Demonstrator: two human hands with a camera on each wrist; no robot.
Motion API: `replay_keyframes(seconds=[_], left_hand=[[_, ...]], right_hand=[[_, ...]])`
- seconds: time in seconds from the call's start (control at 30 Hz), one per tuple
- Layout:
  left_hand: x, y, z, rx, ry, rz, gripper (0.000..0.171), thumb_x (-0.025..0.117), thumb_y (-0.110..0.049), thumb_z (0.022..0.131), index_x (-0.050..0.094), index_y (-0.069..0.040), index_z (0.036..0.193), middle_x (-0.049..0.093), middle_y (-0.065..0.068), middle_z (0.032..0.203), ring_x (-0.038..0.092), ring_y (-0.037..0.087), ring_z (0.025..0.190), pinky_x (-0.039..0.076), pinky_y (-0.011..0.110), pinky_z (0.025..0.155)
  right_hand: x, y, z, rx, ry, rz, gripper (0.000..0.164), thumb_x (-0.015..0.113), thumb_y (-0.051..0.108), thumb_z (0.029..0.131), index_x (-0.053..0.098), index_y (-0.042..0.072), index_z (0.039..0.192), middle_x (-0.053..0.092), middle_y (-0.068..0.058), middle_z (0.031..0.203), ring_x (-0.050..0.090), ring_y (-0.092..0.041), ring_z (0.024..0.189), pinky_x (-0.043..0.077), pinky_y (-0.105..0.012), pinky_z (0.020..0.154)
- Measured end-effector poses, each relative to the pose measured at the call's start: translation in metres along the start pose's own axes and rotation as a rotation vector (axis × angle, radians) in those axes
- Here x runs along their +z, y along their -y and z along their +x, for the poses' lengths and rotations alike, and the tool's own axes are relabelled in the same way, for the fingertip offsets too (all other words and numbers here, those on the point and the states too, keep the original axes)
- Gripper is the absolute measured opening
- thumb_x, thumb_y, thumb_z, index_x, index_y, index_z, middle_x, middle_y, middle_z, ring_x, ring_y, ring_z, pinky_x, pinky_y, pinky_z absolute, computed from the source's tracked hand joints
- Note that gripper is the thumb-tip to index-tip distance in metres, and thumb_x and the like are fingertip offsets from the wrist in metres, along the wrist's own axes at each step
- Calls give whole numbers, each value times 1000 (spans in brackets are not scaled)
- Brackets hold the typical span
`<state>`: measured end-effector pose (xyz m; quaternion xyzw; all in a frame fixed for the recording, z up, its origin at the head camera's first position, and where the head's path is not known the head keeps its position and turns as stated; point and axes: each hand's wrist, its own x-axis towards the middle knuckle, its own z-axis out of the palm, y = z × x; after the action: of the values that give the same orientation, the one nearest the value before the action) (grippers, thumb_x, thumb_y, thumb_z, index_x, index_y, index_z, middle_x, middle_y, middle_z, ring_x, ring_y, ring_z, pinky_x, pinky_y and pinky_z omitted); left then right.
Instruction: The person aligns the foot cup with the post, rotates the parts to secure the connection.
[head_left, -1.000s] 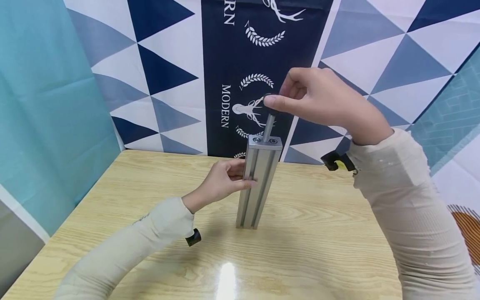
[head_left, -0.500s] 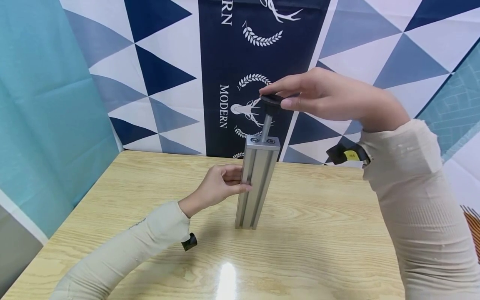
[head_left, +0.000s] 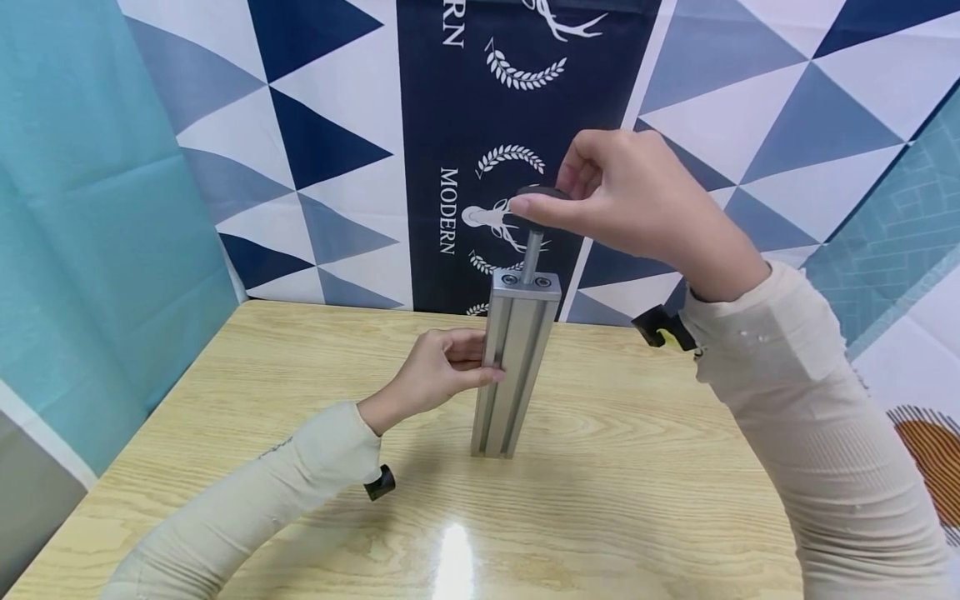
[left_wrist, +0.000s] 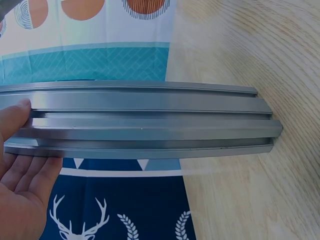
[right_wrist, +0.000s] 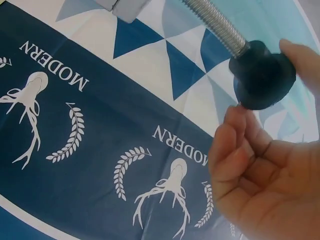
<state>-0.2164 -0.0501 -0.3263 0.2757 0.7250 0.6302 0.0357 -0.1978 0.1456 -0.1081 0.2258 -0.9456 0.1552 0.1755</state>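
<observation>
An aluminium profile (head_left: pixel 517 358) with long slots stands upright on the wooden table. My left hand (head_left: pixel 431 375) grips it at mid-height, thumb across the front and fingers behind; the left wrist view shows the slotted bar (left_wrist: pixel 150 127) running past the fingers to its lower end. On top sits an end plate (head_left: pixel 527 287) with two screws. From it rises the threaded rod (right_wrist: pixel 217 22) of a levelling foot, capped by a black round base (right_wrist: pixel 265 77). My right hand (head_left: pixel 637 196) pinches that base between thumb and fingers, partly covering it in the head view.
The light wooden table (head_left: pixel 637 483) spreads around the profile's bottom end. Close behind its back edge hangs a patterned cloth (head_left: pixel 337 150), and a teal curtain (head_left: pixel 97 208) closes the left side. Black camera mounts (head_left: pixel 381 483) sit at the wrists.
Half a second ago my right hand's fingers were stretched over the black base with the wrist further right. Now it has swung back left and the fingers curl in. The left hand barely moves.
</observation>
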Motion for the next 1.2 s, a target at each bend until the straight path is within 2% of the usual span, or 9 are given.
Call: replay_keyframes(seconds=[0.13, 0.23, 0.33, 0.43, 0.6, 0.77, 0.9, 1.03, 1.2], left_hand=[[0, 1, 0, 5, 3, -3, 42, 76, -3, 80, 64, 1, 120, 71, 15, 104, 70, 21, 96, 57, 31, 83], [0, 1, 0, 0, 4, -3, 42, 77, -3, 80, 64, 1, 120, 71, 15, 104, 70, 21, 97, 57, 31, 83], [0, 1, 0, 1, 2, -1, 42, 77, -3, 80, 64, 1, 120, 71, 15, 104, 70, 21, 96, 57, 31, 83], [0, 1, 0, -2, 0, 2, 42, 77, -4, 80, 64, 1, 120, 71, 15, 105, 70, 20, 96, 57, 31, 83], [0, 1, 0, -7, -1, -7, 42, 76, -4, 81, 63, 2, 121, 71, 15, 105, 69, 21, 97, 57, 31, 83], [1, 1, 1, 0, -2, -1, 42, 76, -3, 81, 64, 2, 121, 71, 16, 106, 69, 21, 97, 57, 30, 83], [1, 0, 1, 8, -3, 3, 42, 76, -3, 80, 64, 2, 120, 71, 16, 106, 69, 20, 97, 56, 30, 84], [0, 1, 0, 18, -6, -1, 41, 76, -2, 80, 64, 3, 120, 71, 16, 105, 70, 21, 97, 57, 30, 84], [0, -1, -1, 24, -1, 2, 41, 76, -3, 81, 64, 3, 120, 71, 16, 105, 69, 21, 97, 57, 30, 84]], right_hand=[[-1, 0, -2, 25, 22, 1, 59, 63, 64, 81, 60, 6, 94, 63, -9, 85, 56, -23, 76, 46, -36, 66], [-5, -2, -1, 10, 75, 11, 60, 61, 62, 84, 60, 6, 106, 64, -9, 93, 57, -24, 83, 47, -38, 73], [-11, -6, 1, -53, 178, 47, 60, 56, 56, 90, 54, 9, 128, 65, -9, 110, 59, -25, 99, 48, -45, 87], [-19, -11, 5, -143, 287, 116, 57, 51, 47, 97, 43, 15, 143, 60, -6, 129, 56, -24, 117, 42, -51, 101], [-27, -18, 10, -294, 398, 138, 47, 48, 36, 101, 44, 18, 144, 51, -2, 141, 48, -20, 128, 37, -51, 107], [-30, -19, 11, -351, 466, 93, 44, 45, 28, 103, 42, 22, 146, 46, -1, 145, 48, -19, 126, 38, -50, 106], [-27, -17, 10, -293, 389, 87, 42, 52, 30, 100, 51, 15, 139, 59, -4, 130, 58, -18, 113, 45, -43, 100], [-17, -7, 8, -132, 230, 56, 51, 62, 51, 89, 64, 7, 116, 68, -8, 109, 64, -23, 99, 51, -43, 90], [-6, 2, 4, -17, 86, -46, 59, 62, 64, 82, 63, 6, 93, 65, -9, 84, 56, -24, 75, 48, -36, 64]])
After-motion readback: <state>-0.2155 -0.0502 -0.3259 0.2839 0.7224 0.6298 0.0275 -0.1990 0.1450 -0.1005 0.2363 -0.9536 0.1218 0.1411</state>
